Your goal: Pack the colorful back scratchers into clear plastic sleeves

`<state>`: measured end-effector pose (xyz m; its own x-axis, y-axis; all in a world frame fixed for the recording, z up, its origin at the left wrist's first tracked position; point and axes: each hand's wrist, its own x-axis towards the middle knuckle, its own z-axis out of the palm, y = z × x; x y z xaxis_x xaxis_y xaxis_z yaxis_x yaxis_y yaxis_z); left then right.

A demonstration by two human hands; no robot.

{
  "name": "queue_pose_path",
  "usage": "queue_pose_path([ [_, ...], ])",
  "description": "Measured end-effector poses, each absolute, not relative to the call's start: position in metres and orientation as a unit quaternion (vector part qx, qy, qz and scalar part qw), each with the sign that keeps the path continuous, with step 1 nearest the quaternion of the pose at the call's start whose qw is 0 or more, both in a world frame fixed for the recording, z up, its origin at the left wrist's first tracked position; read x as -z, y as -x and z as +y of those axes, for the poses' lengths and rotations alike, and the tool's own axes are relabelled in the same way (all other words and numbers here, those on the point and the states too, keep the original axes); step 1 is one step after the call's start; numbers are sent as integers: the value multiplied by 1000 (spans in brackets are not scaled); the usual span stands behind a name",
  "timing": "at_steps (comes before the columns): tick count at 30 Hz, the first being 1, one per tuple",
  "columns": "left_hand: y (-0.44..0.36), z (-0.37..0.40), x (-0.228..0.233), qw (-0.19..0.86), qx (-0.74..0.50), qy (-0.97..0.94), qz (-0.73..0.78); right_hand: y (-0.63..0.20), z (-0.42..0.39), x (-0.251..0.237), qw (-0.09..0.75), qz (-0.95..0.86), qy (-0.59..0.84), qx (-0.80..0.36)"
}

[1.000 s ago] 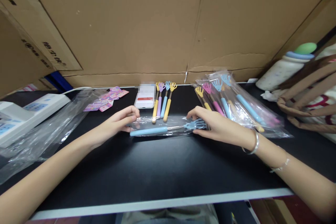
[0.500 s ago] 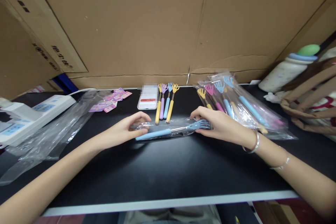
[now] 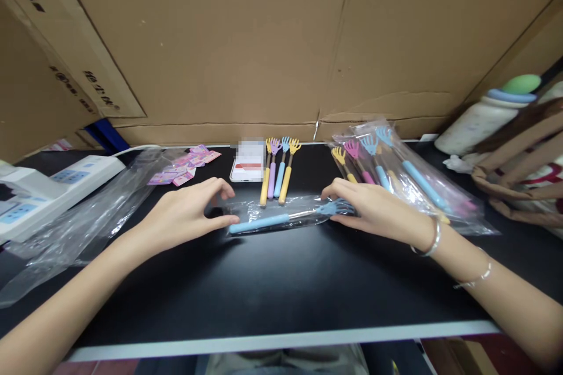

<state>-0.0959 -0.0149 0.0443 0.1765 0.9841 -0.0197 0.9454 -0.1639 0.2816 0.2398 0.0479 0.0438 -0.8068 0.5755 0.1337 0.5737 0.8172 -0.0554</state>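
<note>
Blue and shiny, a back scratcher (image 3: pixel 275 220) is lying inside a clear plastic bag (image 3: pixel 264 214) in the middle of the black table (image 3: pixel 264 287). The left hand (image 3: pixel 189 214) is pressing the handle end of the bag with fingers a little spread. The right hand (image 3: pixel 373 211) is holding the claw end, fingers pressed close together. Holding both ends flat is probably the best way to keep the slippery bag from sliding. Just behind, four loose scratchers (image 3: pixel 278 170) are lying in a row beside a white phone (image 3: pixel 247 169). A pile of bagged scratchers (image 3: pixel 396 179) is sitting close on the right, almost touching that hand. Empty bags (image 3: pixel 88 217) and pink stickers (image 3: pixel 182 167) are lying on the left.
</note>
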Motion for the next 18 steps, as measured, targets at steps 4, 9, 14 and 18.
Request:
queue_pose_path([
  [4,94,-16,-47,119,-21,-758,640,-241,48,-45,63,-952,299,19],
  [9,91,-16,-43,158,-41,-785,598,-241,48,-44,65,-954,293,21],
  [14,94,-14,-36,218,-95,-788,568,-240,49,-42,88,-954,286,-4],
  [18,92,-13,-36,256,-137,-786,545,-240,49,-41,95,-951,292,-25],
])
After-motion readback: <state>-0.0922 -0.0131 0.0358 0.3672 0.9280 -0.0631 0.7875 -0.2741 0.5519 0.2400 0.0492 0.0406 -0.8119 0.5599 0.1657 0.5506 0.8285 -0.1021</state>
